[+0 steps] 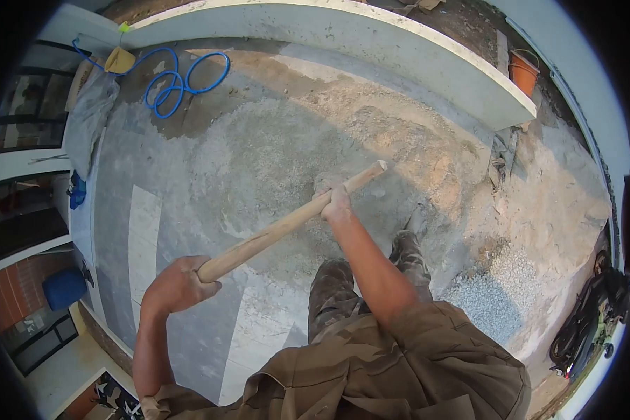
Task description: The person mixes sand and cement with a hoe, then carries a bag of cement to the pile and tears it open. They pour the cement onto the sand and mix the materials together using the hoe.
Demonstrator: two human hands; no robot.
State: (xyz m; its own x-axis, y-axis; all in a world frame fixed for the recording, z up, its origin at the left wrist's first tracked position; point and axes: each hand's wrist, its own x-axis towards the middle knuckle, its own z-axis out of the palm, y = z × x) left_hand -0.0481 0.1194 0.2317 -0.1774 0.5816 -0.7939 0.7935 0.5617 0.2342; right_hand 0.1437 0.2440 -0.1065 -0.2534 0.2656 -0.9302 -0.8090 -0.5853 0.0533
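Observation:
A long, pale wooden handle [280, 234] slants across the view in front of my body. My left hand [180, 283] is closed around its thicker lower-left end. Farther along, near the upper-right end, my right hand [337, 203] grips the same handle. No tool head can be made out on it. Beneath the handle, a grey cement-like powder [273, 154] is spread over the floor, merging into a sandy heap [406, 133]. My feet stand at the edge of this material, with one dusty shoe [418, 218] showing.
A pile of grey gravel [493, 294] lies to my right. A low wall [343, 35] bounds the far side, with an orange bucket [523, 72] behind its right end. A blue hose [182, 85] and yellow bucket [120, 61] are at far left. A motorcycle [588, 318] stands right.

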